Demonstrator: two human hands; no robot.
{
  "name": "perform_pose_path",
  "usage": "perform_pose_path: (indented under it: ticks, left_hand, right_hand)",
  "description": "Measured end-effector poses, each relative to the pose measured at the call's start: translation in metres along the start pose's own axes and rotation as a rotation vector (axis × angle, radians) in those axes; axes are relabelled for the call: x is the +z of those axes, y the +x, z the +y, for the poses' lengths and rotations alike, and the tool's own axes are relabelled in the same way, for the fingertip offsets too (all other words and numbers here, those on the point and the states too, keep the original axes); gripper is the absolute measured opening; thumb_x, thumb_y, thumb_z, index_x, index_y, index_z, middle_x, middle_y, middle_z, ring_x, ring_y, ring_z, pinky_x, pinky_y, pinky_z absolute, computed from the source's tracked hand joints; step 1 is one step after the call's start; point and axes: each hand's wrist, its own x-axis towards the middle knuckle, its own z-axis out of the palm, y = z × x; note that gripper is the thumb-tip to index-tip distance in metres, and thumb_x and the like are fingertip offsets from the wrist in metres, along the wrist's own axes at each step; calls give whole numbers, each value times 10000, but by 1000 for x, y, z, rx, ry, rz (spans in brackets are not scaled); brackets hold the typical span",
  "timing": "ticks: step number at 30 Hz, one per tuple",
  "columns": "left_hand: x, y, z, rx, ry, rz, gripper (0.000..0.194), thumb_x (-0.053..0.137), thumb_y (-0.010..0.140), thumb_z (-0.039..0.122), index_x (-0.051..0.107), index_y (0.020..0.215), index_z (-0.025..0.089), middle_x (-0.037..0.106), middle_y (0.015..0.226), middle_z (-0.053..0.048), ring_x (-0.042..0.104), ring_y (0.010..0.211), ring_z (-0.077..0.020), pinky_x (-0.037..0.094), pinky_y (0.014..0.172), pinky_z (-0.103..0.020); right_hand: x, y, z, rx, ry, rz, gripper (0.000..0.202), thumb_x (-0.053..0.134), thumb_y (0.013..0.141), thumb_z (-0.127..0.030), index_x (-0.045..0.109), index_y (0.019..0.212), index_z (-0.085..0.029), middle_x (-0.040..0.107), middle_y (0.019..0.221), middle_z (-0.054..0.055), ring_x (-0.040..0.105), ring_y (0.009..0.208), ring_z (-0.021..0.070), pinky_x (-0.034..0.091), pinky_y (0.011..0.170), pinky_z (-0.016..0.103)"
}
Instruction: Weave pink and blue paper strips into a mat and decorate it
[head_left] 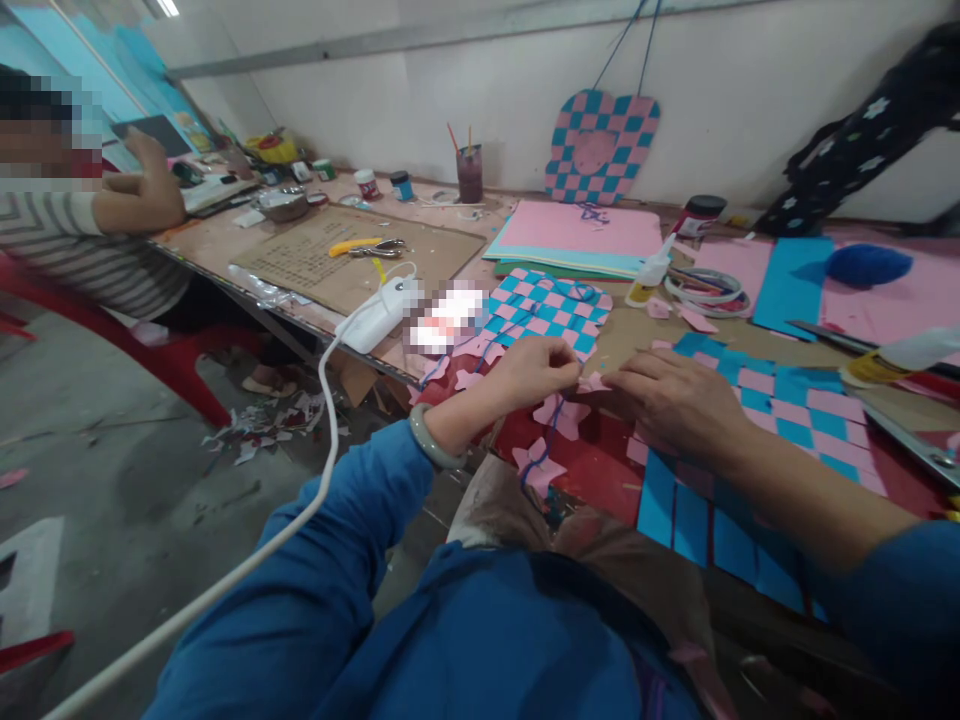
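Head view shows the left hand [541,367] at the centre of the frame, thumb pressed to forefinger, pinching one edge of a small pink paper piece [595,383]. Right of it, the right hand [671,400] has its fingers curled to the opposite edge; its thumb is hidden, so I cannot tell whether it grips. Just below, a blue cord [555,425] runs down across a pink star [540,467], which seems already attached, while whether the piece between the hands is fastened is too small to tell, so that part looks undone. At upper right, a hanging checkered piece [636,150] appears complete. Above the left hand lies a woven checkered panel [547,305], its weave seemingly finished. Under the right forearm, another weave [795,415] looks only partly done, as bare blue strips [694,525] extend loose at lower right.
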Motion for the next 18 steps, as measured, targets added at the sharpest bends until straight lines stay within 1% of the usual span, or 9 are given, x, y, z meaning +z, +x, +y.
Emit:
perform_pose_path:
  ticks: [3, 5, 8, 11, 14, 18]
  left_hand:
    - [-4, -2, -3, -113, -219, -28, 107, 504, 762, 131, 584, 691, 137, 706, 709, -35, 646, 667, -104, 474, 619, -199]
    - [-8, -3, -5, -158, -291, -46, 113, 496, 759, 109, 566, 676, 140, 710, 700, -38, 655, 669, -99, 491, 635, -198]
    - [-14, -5, -6, -169, -246, -48, 116, 507, 758, 117, 566, 660, 140, 694, 646, -28, 638, 628, -93, 490, 627, -200]
    - [-19, -7, -6, -189, -132, -30, 114, 530, 755, 151, 591, 661, 132, 676, 625, -21, 610, 595, -94, 470, 597, -202]
    - [-20, -9, -6, -177, -15, -22, 150, 548, 754, 210, 610, 641, 133, 644, 595, -4, 561, 574, -95, 421, 551, -198]
    - [-21, -12, -7, -167, 45, -39, 201, 531, 769, 266, 616, 640, 138, 609, 572, 8, 513, 547, -96, 380, 516, -206]
  right_hand:
    - [1, 3, -1, 26, -14, -43, 202, 486, 909, -224, 679, 910, -162, 655, 838, 67, 559, 782, 185, 355, 707, 310]
    - [2, 6, -2, 20, -23, -57, 207, 480, 908, -209, 681, 899, -160, 656, 825, 64, 557, 773, 184, 350, 699, 309]
    - [4, 14, -5, 1, -29, -59, 203, 486, 903, -195, 683, 889, -150, 664, 831, 63, 553, 764, 184, 347, 676, 302]
    - [6, 24, -10, -9, -23, -82, 194, 499, 892, -178, 691, 903, -156, 674, 864, 61, 557, 776, 187, 347, 664, 293]
    - [10, 31, -15, -23, -12, -106, 219, 479, 892, -150, 694, 928, -168, 672, 866, 61, 558, 791, 188, 341, 660, 288]
    - [13, 35, -19, -48, 7, -125, 250, 453, 893, -130, 692, 952, -176, 664, 856, 60, 546, 793, 181, 331, 648, 285]
